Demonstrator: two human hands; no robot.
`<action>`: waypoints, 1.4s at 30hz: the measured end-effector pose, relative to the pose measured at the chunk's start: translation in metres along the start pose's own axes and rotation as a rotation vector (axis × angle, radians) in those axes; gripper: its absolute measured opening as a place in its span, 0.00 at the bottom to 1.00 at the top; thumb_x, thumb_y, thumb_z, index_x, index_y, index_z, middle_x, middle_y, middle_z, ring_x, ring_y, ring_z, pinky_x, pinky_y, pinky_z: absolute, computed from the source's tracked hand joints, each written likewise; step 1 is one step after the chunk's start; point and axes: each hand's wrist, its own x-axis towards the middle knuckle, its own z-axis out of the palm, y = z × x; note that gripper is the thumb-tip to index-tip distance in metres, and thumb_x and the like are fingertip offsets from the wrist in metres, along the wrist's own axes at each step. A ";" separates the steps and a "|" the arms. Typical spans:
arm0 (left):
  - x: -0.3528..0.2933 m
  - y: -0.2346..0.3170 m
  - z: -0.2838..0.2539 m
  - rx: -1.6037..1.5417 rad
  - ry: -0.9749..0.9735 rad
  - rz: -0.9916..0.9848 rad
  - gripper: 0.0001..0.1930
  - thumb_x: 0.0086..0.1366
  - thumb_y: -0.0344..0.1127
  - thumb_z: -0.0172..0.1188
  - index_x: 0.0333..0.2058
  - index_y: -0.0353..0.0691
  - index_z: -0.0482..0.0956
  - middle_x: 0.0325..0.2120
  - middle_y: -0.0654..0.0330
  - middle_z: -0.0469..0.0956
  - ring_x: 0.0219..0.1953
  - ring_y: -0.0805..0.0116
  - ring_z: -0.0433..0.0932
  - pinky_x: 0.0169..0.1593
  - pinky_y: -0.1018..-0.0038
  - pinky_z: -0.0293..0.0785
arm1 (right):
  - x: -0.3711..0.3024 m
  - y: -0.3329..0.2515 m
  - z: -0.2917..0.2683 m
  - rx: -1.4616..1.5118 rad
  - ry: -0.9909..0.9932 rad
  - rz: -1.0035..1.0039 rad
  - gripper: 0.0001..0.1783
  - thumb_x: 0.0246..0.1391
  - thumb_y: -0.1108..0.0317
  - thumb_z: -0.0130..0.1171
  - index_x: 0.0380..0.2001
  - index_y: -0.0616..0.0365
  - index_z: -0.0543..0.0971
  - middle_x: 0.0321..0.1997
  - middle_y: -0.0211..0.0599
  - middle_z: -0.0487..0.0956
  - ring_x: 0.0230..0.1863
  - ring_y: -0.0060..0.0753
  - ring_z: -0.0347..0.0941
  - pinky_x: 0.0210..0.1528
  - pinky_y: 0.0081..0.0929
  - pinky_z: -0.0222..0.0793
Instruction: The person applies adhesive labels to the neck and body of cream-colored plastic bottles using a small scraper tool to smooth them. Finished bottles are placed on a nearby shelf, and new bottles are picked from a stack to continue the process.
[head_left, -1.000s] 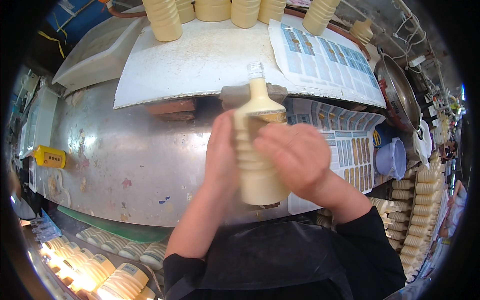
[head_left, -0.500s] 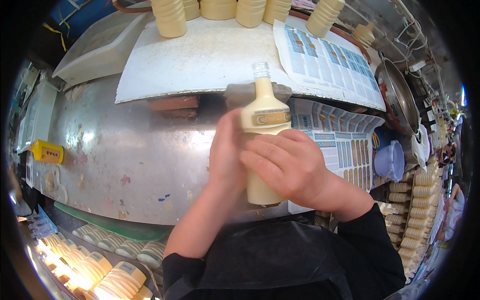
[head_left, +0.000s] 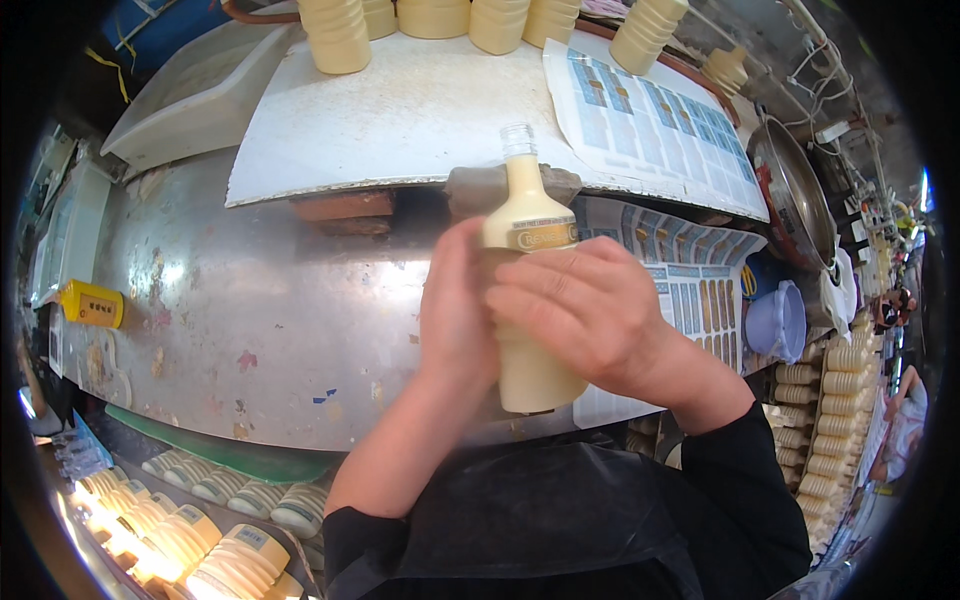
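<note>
A cream-coloured bottle [head_left: 541, 384] with a clear threaded neck is in front of me, its neck pointing away. A gold and dark label band [head_left: 545, 234] runs across its shoulder, partly covered by my fingers. Along the bottle's left side my left hand [head_left: 456, 312] is closed, steadying it. My right hand [head_left: 592, 312] lies across the front from the right, its fingers bent against the body just below the band and slightly blurred. Behind the neck sits a folded grey-brown cloth [head_left: 478, 192] at the edge of the white board.
Sheets of blue and gold labels [head_left: 665, 125] lie on the white board [head_left: 400, 115] and below it. Ridged cream bottles [head_left: 335, 35] stand at the back. On the left is a yellow container [head_left: 92, 304], on the right a lavender bucket [head_left: 776, 320]. Many bottles are stacked nearer me on both sides.
My right hand has shifted slightly up the bottle, over more of the label band. My left hand stays against the left side; the bottle has barely moved.
</note>
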 end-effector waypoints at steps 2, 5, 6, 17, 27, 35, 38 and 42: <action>-0.001 0.002 0.002 -0.025 0.015 -0.018 0.17 0.78 0.47 0.47 0.53 0.43 0.74 0.45 0.60 0.79 0.47 0.68 0.79 0.51 0.68 0.78 | 0.000 0.005 0.000 -0.009 0.069 0.058 0.16 0.40 0.72 0.64 0.38 0.54 0.82 0.41 0.31 0.82 0.41 0.31 0.81 0.38 0.30 0.72; -0.004 0.006 0.004 -0.032 -0.009 -0.045 0.17 0.78 0.47 0.48 0.54 0.43 0.74 0.45 0.61 0.79 0.47 0.69 0.79 0.51 0.70 0.77 | 0.005 0.013 0.001 -0.152 0.137 0.106 0.16 0.39 0.72 0.64 0.37 0.54 0.82 0.39 0.31 0.82 0.40 0.30 0.81 0.37 0.30 0.72; -0.005 0.006 0.004 -0.039 -0.011 -0.041 0.17 0.78 0.47 0.48 0.54 0.43 0.74 0.45 0.61 0.79 0.47 0.69 0.79 0.51 0.70 0.77 | 0.006 0.012 0.002 -0.187 0.135 0.101 0.15 0.39 0.72 0.64 0.36 0.54 0.82 0.39 0.31 0.82 0.40 0.30 0.81 0.36 0.30 0.72; -0.001 0.000 -0.002 -0.103 -0.019 -0.026 0.18 0.76 0.48 0.51 0.55 0.42 0.75 0.47 0.60 0.79 0.50 0.67 0.78 0.54 0.68 0.76 | 0.001 0.003 0.013 -0.036 0.097 -0.073 0.15 0.40 0.71 0.63 0.36 0.55 0.81 0.38 0.30 0.82 0.37 0.30 0.82 0.36 0.26 0.73; -0.011 0.007 0.007 -0.062 -0.075 -0.025 0.18 0.76 0.49 0.50 0.52 0.42 0.75 0.47 0.59 0.80 0.49 0.65 0.80 0.55 0.66 0.77 | 0.019 0.023 0.015 0.585 0.343 0.802 0.21 0.61 0.78 0.55 0.57 0.61 0.67 0.51 0.39 0.76 0.51 0.27 0.74 0.57 0.28 0.71; -0.011 0.009 0.006 -0.007 -0.078 -0.020 0.22 0.81 0.51 0.39 0.57 0.41 0.71 0.51 0.60 0.76 0.54 0.66 0.76 0.59 0.65 0.73 | 0.012 0.019 0.029 0.288 0.146 0.804 0.21 0.61 0.76 0.47 0.58 0.61 0.66 0.56 0.53 0.70 0.58 0.59 0.70 0.62 0.45 0.67; -0.012 0.005 0.007 -0.017 -0.051 0.014 0.18 0.78 0.49 0.47 0.54 0.42 0.73 0.49 0.57 0.78 0.51 0.63 0.79 0.56 0.62 0.77 | -0.003 0.031 0.025 0.277 0.207 0.801 0.21 0.61 0.75 0.47 0.58 0.61 0.66 0.55 0.53 0.70 0.57 0.59 0.70 0.61 0.46 0.67; -0.008 -0.002 0.003 0.078 -0.081 0.074 0.22 0.81 0.51 0.40 0.57 0.41 0.70 0.52 0.59 0.75 0.54 0.66 0.75 0.60 0.65 0.73 | 0.021 0.014 0.026 0.341 0.277 0.713 0.21 0.62 0.75 0.48 0.58 0.62 0.66 0.55 0.53 0.69 0.57 0.59 0.70 0.61 0.46 0.67</action>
